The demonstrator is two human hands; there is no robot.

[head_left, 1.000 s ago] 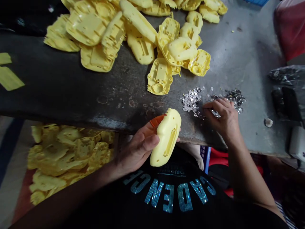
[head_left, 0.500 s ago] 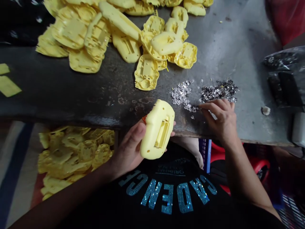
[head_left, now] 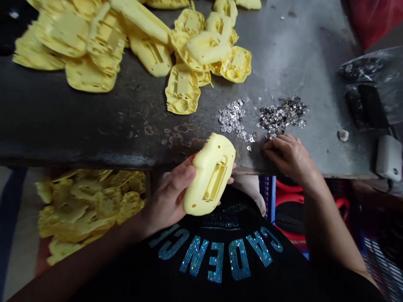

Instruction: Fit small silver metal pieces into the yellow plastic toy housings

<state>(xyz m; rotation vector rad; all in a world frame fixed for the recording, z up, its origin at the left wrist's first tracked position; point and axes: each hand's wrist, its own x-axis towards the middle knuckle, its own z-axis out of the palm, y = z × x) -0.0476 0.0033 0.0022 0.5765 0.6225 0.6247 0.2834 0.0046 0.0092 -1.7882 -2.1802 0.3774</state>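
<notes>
My left hand (head_left: 174,188) is wrapped round a yellow plastic housing (head_left: 197,188) with a long battery slot facing up, held tilted just off the table's front edge. An orange-red band shows on that hand by the housing. On the tabletop my right hand (head_left: 288,157) rests with its fingers curled and the tips pressed together; whatever they pinch is too small or hidden to make out. Just beyond it lies a heap of dark metal contact pieces (head_left: 280,115). To its left spreads a smaller pile of shiny metal contact pieces (head_left: 232,117).
Several yellow housings (head_left: 91,75) are piled across the back of the grey table (head_left: 132,126). More yellow shells (head_left: 91,201) fill the space below the table at left. At right are a clear plastic bag (head_left: 367,67), a white device (head_left: 389,157) and a small white lump (head_left: 343,135).
My right hand has drawn slightly back from the metal pieces toward the table edge, its fingers more curled. The left hand still holds the yellow housing. The whole view has shifted a little.
</notes>
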